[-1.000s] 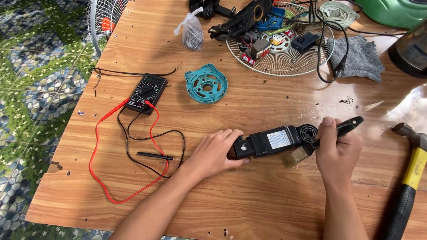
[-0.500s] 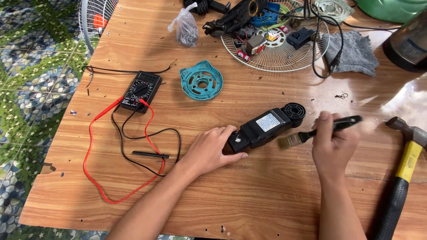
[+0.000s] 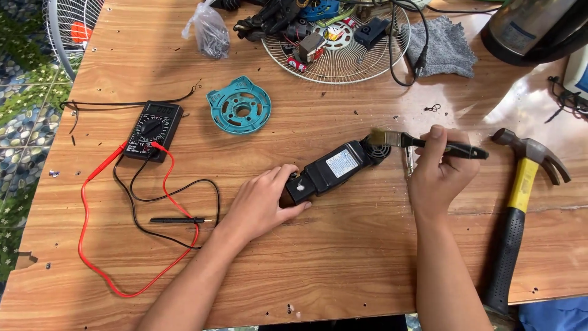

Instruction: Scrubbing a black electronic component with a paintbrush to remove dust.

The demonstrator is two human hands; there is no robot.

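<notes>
A black plastic housing (image 3: 334, 168) with a white label and a round vented end lies slanted on the wooden table (image 3: 343, 263). My left hand (image 3: 263, 202) grips its near, lower-left end. My right hand (image 3: 438, 171) holds a small paintbrush (image 3: 422, 143) by its black handle. The bristles point left and rest over the round vented end of the housing.
A black multimeter (image 3: 153, 130) with red and black leads lies at the left, a teal round part (image 3: 239, 111) beside it. A fan grille (image 3: 343, 64) holding parts, a plastic bag (image 3: 211, 30) and a grey cloth (image 3: 441, 49) sit behind. A yellow-handled hammer (image 3: 520, 202) lies at the right.
My right hand lifted the brush from beside the housing up onto its vented end. The housing tilted more steeply. The camera view shifted right, so everything slid left in frame.
</notes>
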